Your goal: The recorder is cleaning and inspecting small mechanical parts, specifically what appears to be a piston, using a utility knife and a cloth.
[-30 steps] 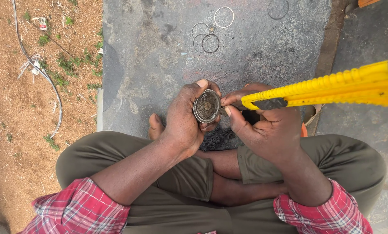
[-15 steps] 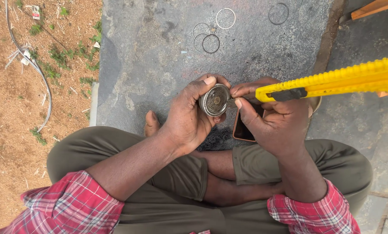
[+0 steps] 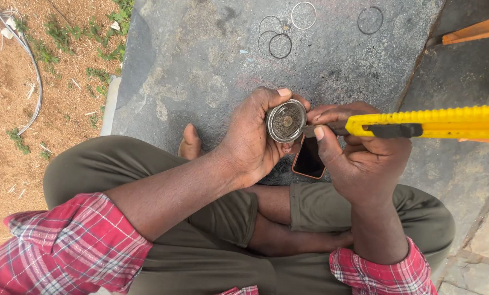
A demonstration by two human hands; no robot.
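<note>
My left hand (image 3: 252,136) grips a small round metal disc (image 3: 286,121) with a grey inner face and a raised rim, held up between thumb and fingers. My right hand (image 3: 359,155) holds a yellow utility knife (image 3: 430,123) whose blade end rests against the disc's right edge. Both hands sit close together above my crossed legs. A phone with an orange case (image 3: 309,159) lies on the stone just under the hands, partly hidden by them.
I sit cross-legged on a grey stone slab (image 3: 200,65). Several thin metal rings (image 3: 280,45) lie at its far side. Bare soil with grass and a grey hose (image 3: 34,82) is to the left. A wooden piece (image 3: 474,30) is at top right.
The view has shifted a little and the hands sit slightly higher. The knife tip stays against the disc's rim, and the disc has turned slightly in my left hand.
</note>
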